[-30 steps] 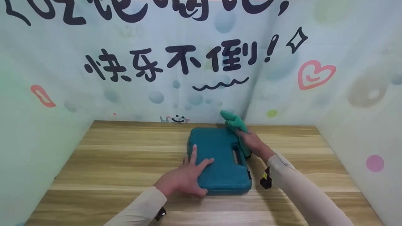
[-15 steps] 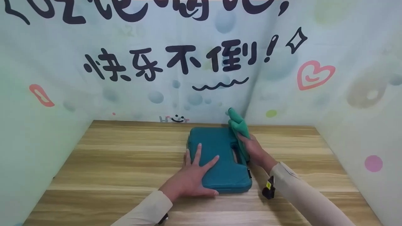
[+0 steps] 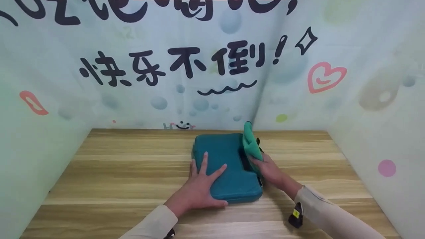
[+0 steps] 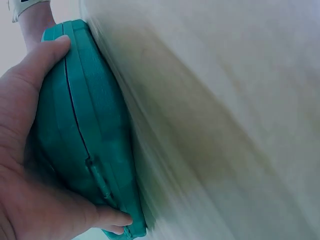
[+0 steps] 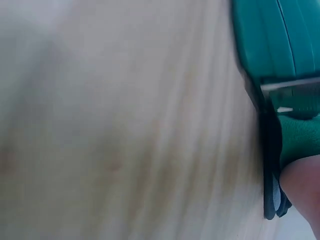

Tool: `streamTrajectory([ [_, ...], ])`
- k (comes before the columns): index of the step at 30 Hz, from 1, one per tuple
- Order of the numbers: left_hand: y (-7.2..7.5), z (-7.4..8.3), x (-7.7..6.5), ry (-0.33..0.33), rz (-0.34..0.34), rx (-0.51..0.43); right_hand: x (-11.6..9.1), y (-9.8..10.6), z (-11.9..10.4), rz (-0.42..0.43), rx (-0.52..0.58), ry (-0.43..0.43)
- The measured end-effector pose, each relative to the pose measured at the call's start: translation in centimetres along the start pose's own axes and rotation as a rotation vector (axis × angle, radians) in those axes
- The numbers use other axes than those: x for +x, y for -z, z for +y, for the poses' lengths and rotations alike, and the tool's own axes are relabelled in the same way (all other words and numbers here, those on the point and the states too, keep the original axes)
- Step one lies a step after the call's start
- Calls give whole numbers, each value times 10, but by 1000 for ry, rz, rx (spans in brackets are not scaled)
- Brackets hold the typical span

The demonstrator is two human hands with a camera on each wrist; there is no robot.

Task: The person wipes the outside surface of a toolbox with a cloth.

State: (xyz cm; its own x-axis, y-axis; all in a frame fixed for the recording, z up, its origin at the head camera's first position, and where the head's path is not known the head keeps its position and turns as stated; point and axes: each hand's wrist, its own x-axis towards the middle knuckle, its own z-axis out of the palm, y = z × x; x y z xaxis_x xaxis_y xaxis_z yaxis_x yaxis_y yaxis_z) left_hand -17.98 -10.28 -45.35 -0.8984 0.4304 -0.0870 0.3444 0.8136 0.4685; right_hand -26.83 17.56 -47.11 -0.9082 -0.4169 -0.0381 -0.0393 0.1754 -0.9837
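Note:
A teal hard plastic carrying case (image 3: pixel 225 149) with a handle cut-out on its right side lies flat on the wooden table. My left hand (image 3: pixel 201 186) rests on its left near corner, fingers spread and straight over the lid. In the left wrist view the thumb (image 4: pixel 57 47) lies along one side wall and other fingertips reach a hinge or latch side. My right hand (image 3: pixel 270 169) pinches a folded green fabric piece with black parts, which looks like a glove (image 3: pixel 250 141), against the case's handle side. In the right wrist view the thumb (image 5: pixel 305 187) presses on it.
The wooden table (image 3: pixel 132 172) extends around the case. A printed backdrop (image 3: pixel 186 109) stands behind its far edge, with pale walls on both sides. A black wrist device (image 3: pixel 296 215) hangs under the right sleeve.
My right hand has moved nearer along the handle side, drawing the glove toward the near end of the case. My left hand has shifted slightly over the lid; the case has barely moved.

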Motion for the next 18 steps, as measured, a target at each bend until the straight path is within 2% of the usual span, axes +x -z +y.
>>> streamTrajectory([
  [4, 0, -1, -2, -10, 37, -26, -16, -2, -2, -52, -56, 29],
  [9, 1, -2, -3, -17, 48, -46, -31, -1, -5, -125, -242, 105],
  [11, 1, -3, -4, -10, 47, -42, -36, 0, -6, -145, -324, 147],
  [14, 1, -2, -5, 8, 54, -33, -43, 2, -10, -181, -390, 186],
  [18, 0, 1, -6, 49, 57, -27, -51, 6, -15, -214, -462, 198],
])
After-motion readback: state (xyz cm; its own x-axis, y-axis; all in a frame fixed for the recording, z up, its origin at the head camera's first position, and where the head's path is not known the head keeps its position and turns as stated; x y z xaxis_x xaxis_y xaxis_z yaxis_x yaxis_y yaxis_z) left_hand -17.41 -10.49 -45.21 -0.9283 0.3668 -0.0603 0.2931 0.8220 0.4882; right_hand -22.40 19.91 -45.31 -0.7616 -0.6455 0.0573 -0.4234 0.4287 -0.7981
